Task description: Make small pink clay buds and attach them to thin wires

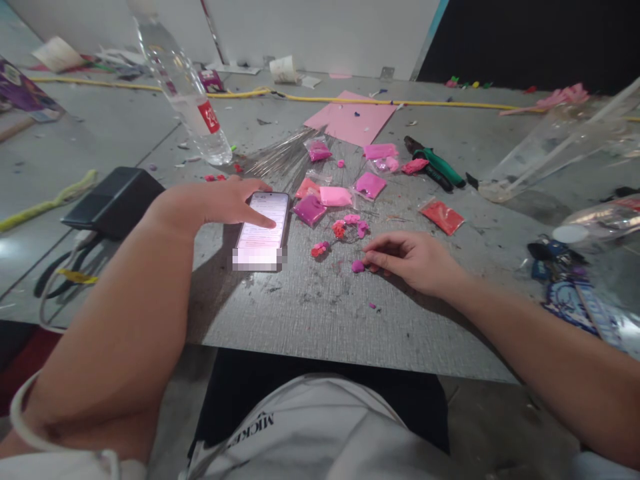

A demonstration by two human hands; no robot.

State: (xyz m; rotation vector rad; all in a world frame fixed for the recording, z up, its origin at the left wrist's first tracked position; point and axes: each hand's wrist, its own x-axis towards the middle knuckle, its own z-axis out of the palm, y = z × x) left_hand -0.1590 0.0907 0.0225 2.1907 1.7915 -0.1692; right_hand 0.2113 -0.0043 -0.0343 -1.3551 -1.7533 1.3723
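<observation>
My left hand [227, 202] reaches over a phone [261, 237] lying on the table with its screen lit. The thumb is stretched across the screen, and another finger is by the top edge. My right hand [407, 260] has its fingertips drawn together at a small purple clay ball [357, 266] on the tabletop. Just beyond it lies a curved wire piece with pink and orange clay flowers [353, 227]. A smaller orange and purple clay piece [319, 249] sits to its left. Farther back are several clay packets, including a light pink one [336, 196].
A water bottle [187, 100] stands at the back left, near a black box [113, 207] with a cable. Thin wires [287, 153], pink paper [353, 119] and green-handled pliers [435, 163] lie behind the packets. A red packet [442, 217] and clear bottles [605, 223] are at right.
</observation>
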